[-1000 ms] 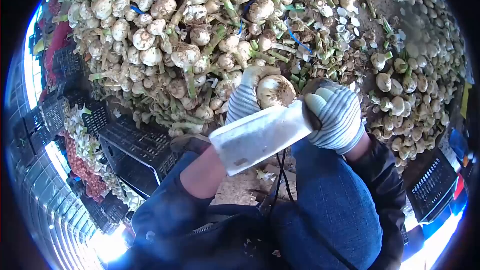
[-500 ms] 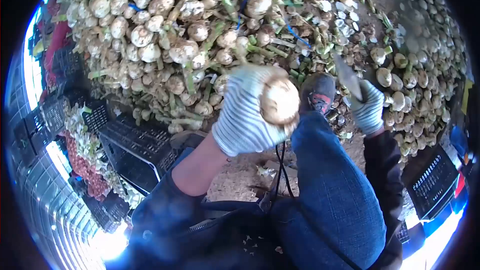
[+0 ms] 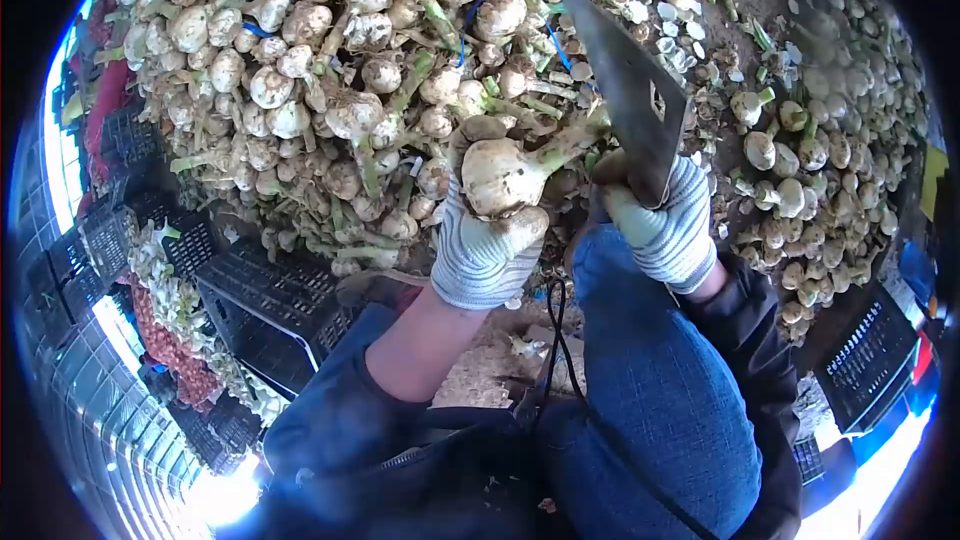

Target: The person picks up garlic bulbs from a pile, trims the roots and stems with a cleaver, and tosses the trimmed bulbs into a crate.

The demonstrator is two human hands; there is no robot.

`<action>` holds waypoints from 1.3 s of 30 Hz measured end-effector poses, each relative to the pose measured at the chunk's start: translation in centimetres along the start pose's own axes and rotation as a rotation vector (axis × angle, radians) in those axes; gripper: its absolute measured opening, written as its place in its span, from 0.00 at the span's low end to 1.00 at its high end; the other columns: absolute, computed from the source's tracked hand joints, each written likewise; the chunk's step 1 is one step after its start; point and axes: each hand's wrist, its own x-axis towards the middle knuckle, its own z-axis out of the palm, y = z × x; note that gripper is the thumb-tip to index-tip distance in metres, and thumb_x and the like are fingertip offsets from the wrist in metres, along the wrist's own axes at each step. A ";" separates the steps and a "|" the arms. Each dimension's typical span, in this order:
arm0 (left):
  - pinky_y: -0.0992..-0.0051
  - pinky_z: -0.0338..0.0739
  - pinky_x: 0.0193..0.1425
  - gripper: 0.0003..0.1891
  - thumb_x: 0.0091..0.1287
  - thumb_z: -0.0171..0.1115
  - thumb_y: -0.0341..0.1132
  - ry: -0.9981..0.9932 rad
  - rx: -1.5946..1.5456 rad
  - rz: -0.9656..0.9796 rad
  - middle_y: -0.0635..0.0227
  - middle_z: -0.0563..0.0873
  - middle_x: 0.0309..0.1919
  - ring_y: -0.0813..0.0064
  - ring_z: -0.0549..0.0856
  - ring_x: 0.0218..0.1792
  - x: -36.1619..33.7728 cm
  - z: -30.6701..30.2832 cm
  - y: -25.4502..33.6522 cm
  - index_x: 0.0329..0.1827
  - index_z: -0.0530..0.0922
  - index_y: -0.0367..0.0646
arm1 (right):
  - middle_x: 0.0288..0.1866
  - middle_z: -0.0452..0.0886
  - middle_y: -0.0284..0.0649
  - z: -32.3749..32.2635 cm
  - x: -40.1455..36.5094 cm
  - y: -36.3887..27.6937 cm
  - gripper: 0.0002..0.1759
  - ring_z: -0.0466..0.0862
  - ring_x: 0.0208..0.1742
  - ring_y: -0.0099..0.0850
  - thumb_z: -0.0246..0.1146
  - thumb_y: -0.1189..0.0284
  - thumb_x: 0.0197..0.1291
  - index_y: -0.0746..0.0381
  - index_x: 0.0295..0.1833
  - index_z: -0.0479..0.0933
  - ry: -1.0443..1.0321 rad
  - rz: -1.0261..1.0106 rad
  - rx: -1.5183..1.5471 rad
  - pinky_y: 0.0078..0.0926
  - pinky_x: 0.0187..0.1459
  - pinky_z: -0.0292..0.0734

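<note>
Head view, left hand [image 3: 487, 240]: clenched around garlic bulb [image 3: 500, 175], before garlic pile [image 3: 300, 90].
Right hand [image 3: 655, 225]: grasping cleaver [image 3: 620, 70], blade over garlic pile.

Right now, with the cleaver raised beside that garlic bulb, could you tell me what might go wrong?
1. The cleaver in the right hand stands close to the left hand gripping the garlic bulb; a missed cut at the stem could hit that hand.
2. The knee lies below both hands; a follow-through might reach it.
</note>
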 end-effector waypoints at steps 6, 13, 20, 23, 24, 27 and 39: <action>0.65 0.79 0.64 0.32 0.60 0.65 0.25 -0.349 0.034 -0.027 0.63 0.75 0.61 0.62 0.77 0.63 0.8 -2.0 1.2 0.68 0.66 0.50 | 0.25 0.77 0.36 -0.3 -2.5 5.8 0.07 0.76 0.28 0.27 0.58 0.79 0.48 0.64 0.35 0.79 -0.068 -0.001 0.041 0.25 0.32 0.72; 0.62 0.76 0.67 0.37 0.56 0.67 0.22 -0.294 -0.064 -0.014 0.61 0.72 0.66 0.57 0.68 0.70 -0.9 -3.6 0.7 0.70 0.64 0.50 | 0.29 0.78 0.30 -1.1 -4.4 7.5 0.08 0.76 0.31 0.18 0.57 0.80 0.53 0.65 0.39 0.78 -0.199 0.103 -0.118 0.18 0.33 0.71; 0.61 0.76 0.68 0.39 0.52 0.70 0.26 -0.521 -0.166 -0.010 0.59 0.69 0.65 0.56 0.70 0.67 0.4 -2.0 3.4 0.68 0.62 0.50 | 0.24 0.78 0.42 0.2 -2.5 6.8 0.09 0.78 0.27 0.29 0.58 0.76 0.49 0.67 0.37 0.78 -0.231 0.161 -0.275 0.29 0.33 0.74; 0.62 0.76 0.68 0.38 0.51 0.69 0.21 -0.567 -0.081 0.048 0.60 0.71 0.63 0.61 0.72 0.65 0.8 -0.3 4.2 0.67 0.64 0.50 | 0.24 0.77 0.49 -0.5 -5.1 10.5 0.07 0.79 0.26 0.43 0.64 0.76 0.46 0.66 0.33 0.78 -0.179 0.142 -0.559 0.34 0.34 0.75; 0.62 0.76 0.68 0.38 0.51 0.68 0.20 -0.565 -0.032 0.082 0.60 0.71 0.63 0.62 0.73 0.65 1.3 -0.2 4.4 0.66 0.65 0.50 | 0.24 0.78 0.46 -0.8 -4.6 9.6 0.06 0.79 0.26 0.38 0.63 0.78 0.46 0.65 0.33 0.78 -0.023 0.121 -0.322 0.31 0.33 0.75; 0.59 0.76 0.67 0.32 0.56 0.67 0.22 -0.367 -0.073 0.044 0.58 0.73 0.63 0.58 0.72 0.67 -0.2 -1.0 4.2 0.65 0.68 0.48 | 0.27 0.80 0.32 -1.4 -3.9 5.3 0.07 0.75 0.27 0.19 0.59 0.81 0.52 0.65 0.36 0.81 0.215 0.142 0.086 0.20 0.29 0.69; 0.77 0.81 0.44 0.33 0.57 0.69 0.28 0.049 0.902 -0.122 0.65 0.75 0.46 0.75 0.79 0.44 6.4 -5.9 0.4 0.65 0.63 0.43 | 0.20 0.71 0.25 -8.4 -0.7 6.9 0.05 0.67 0.16 0.19 0.65 0.68 0.57 0.54 0.32 0.76 0.758 0.393 0.654 0.19 0.17 0.63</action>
